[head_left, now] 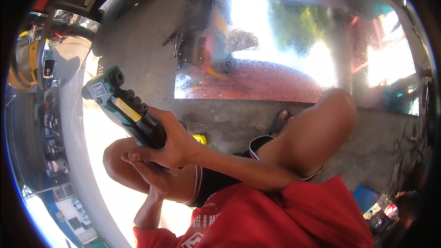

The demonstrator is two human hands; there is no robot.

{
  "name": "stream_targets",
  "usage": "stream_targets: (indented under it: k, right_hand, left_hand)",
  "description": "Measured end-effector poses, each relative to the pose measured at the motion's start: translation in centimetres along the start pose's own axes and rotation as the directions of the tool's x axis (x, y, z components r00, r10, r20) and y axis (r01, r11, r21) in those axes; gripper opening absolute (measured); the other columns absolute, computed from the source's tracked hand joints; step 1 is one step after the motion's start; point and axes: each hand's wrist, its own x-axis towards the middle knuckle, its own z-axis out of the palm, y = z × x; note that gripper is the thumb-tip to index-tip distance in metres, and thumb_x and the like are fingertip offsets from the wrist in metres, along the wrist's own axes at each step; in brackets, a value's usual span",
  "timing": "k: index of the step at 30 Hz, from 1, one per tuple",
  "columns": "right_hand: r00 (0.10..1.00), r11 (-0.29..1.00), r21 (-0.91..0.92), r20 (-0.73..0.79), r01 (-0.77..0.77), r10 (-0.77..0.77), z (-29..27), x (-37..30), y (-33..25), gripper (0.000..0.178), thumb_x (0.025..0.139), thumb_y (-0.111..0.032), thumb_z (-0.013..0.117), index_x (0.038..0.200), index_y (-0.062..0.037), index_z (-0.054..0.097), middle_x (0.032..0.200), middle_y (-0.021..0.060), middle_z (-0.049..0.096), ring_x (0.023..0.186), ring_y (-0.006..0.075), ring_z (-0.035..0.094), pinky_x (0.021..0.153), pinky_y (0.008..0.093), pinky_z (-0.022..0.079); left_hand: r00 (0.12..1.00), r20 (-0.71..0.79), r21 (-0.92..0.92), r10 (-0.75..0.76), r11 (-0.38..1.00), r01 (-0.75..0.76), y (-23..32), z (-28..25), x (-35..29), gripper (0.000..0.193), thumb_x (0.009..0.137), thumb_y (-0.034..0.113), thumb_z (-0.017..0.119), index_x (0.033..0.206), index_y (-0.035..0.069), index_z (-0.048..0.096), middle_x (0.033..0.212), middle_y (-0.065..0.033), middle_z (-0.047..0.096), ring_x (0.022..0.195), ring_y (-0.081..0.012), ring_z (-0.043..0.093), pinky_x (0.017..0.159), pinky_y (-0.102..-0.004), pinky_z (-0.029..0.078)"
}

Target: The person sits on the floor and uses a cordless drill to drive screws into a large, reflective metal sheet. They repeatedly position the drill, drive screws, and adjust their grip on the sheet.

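My right hand (177, 140) is wrapped around the black end of what looks like a rivet gun adapter (131, 114). This tool has a green body, a yellow label and several black nosepieces along one side. It points up and to the left, over my bent left knee. Right below it is my left hand (154, 174), its visible fingers stretched out under my right thumb; the palm is mostly hidden. A thin wire-like piece (176, 171) shows beside the left hand, and I cannot tell whether that hand holds it.
A large shiny metal sheet (275, 82), with small holes along its near edge, lies ahead on the concrete floor (133, 36). A yellow object (200, 138) sits between my legs. Cables (404, 142) and a blue item (366, 197) are at the right. A yellow vehicle (27, 64) stands far left.
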Motion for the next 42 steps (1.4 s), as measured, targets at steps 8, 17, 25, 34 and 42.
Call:
stream_targets:
  k: [8,17,25,34,42]
  right_hand:
    - [0.979,0.999,0.042,0.200,0.031,-0.038,1.7,0.4,-4.5,0.056,0.065,-0.029,0.090,0.101,-0.0016,0.056,0.087,0.0086,0.067,0.081,0.0208,0.063,0.071,0.0344,0.049]
    - [0.994,0.930,-0.348,0.044,0.114,-0.105,2.7,0.4,-2.6,0.061,0.066,-0.031,0.090,0.107,-0.0023,0.055,0.092,0.0170,0.058,0.085,0.0353,0.056,0.075,0.0435,0.045]
    - [0.998,0.670,-0.739,-0.045,-0.065,0.047,-2.7,3.3,-1.7,0.082,0.085,-0.062,0.066,0.116,0.0126,0.051,0.104,0.0279,0.055,0.097,0.0429,0.053,0.090,0.0520,0.043]
    - [0.967,0.544,-0.804,-0.155,-0.242,0.203,-22.5,7.8,3.2,0.052,0.100,-0.046,0.056,0.112,0.0019,0.070,0.079,0.0154,0.070,0.072,0.0255,0.066,0.070,0.0381,0.052]
    - [0.623,-0.434,-0.544,-0.781,-0.718,-0.051,-52.1,2.5,7.8,0.016,0.079,-0.016,0.075,0.091,-0.0066,0.072,0.096,0.0157,0.072,0.095,0.0348,0.070,0.078,0.0466,0.056]
  left_hand:
    - [0.972,-0.072,0.350,0.222,0.918,-0.184,4.5,-3.8,1.1,0.073,0.103,0.056,0.027,0.138,-0.007,0.041,0.123,-0.0173,0.057,0.111,-0.0237,0.057,0.093,-0.0365,0.047]
    - [0.979,-0.176,-0.102,-0.105,0.991,0.088,2.2,-0.3,4.0,0.087,0.099,0.067,0.012,0.139,-0.003,0.046,0.116,-0.0130,0.061,0.102,-0.0217,0.059,0.089,-0.0339,0.050]
    - [0.973,0.194,0.037,-0.121,0.993,0.116,-1.7,2.6,9.4,0.086,0.100,0.070,0.017,0.136,-0.002,0.048,0.118,-0.0114,0.059,0.105,-0.0222,0.059,0.095,-0.0355,0.048]
    - [0.458,0.282,-0.306,-0.843,0.373,0.876,-6.0,6.6,16.6,0.052,0.083,0.034,0.050,0.119,-0.004,0.049,0.121,-0.0195,0.053,0.123,-0.0404,0.051,0.108,-0.0552,0.038]
    - [0.557,0.337,-0.359,-0.759,0.444,0.821,-7.4,6.7,17.8,0.063,0.077,0.035,0.052,0.131,0.002,0.047,0.124,-0.0191,0.051,0.129,-0.0468,0.046,0.109,-0.0605,0.034]
